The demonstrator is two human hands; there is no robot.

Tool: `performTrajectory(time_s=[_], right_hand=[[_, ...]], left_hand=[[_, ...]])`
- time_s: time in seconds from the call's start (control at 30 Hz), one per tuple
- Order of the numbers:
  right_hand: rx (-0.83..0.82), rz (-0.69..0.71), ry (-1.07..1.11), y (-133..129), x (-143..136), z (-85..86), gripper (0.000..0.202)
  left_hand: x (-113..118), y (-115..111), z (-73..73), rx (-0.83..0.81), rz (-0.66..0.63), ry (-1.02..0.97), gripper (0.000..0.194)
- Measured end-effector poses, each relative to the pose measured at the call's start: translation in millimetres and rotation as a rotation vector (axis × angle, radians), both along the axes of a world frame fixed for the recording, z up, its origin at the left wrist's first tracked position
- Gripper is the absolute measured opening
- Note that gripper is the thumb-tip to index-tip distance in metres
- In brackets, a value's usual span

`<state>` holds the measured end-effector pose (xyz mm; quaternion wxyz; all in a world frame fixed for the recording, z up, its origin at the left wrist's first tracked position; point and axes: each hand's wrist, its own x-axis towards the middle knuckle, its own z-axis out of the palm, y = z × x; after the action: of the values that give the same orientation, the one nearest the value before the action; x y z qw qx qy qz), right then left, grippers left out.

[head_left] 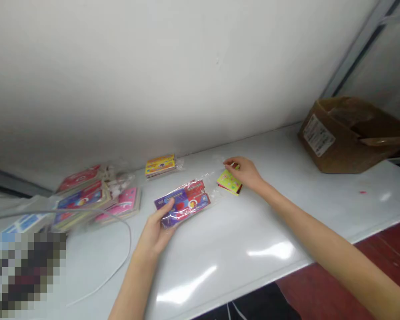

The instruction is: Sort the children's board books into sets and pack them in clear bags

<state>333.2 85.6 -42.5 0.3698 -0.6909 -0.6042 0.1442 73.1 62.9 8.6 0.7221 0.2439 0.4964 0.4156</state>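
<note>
My left hand [160,229] grips a clear-wrapped pack of purple and red booklets [186,202], thumb on top and the other fingers beneath. The pack is tilted above the table, and the loose end of its plastic points right. Just over a small stack of yellow-green booklets [230,181] is my right hand [245,171]. Its thumb and forefinger are pinched together by the far edge of that stack. Whatever lies between those fingertips is too small to make out. A red layer shows under the green top booklet.
A yellow wrapped pack [160,165] lies by the wall. Several wrapped packs [83,200] are heaped at the left, with a white cable [130,240] curving in front. An open cardboard box [350,142] stands at the right on the white table [240,244].
</note>
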Motion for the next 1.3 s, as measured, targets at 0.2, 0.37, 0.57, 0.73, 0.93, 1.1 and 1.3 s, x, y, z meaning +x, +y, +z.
performTrajectory(time_s=[0.2,0.37,0.57,0.73,0.93,1.1,1.3], right_hand=[[-0.122,-0.084,-0.11,-0.3,7.8,-5.5,0.03],[-0.239,-0.103,-0.189,-1.3,8.7,-8.5,0.04],[-0.245,-0.097,-0.163,-0.7,10.8,-5.7,0.035],[-0.196,-0.132,-0.113,-1.7,8.9,-3.5,0.037],[-0.115,-0.137,0.05,-0.7,13.6,1.6,0.043],[-0.115,-0.087,0.563,-1.2,25.5,10.0,0.041],[-0.095,-0.088,0.904,-3.0,37.1,21.8,0.015]], left_hand=[[0.6,0.0,-0.1,-0.017,0.03,0.018,0.011],[0.0,0.8,-1.6,0.004,0.026,0.005,0.013],[-0.7,0.3,-1.7,0.027,-0.034,-0.03,0.015],[0.6,0.3,-0.8,0.017,0.01,0.009,0.014],[0.7,0.6,0.1,-0.006,-0.001,0.005,0.014],[0.5,0.4,0.7,0.005,0.021,0.019,0.013],[0.6,0.2,-0.6,0.015,0.008,0.003,0.017]])
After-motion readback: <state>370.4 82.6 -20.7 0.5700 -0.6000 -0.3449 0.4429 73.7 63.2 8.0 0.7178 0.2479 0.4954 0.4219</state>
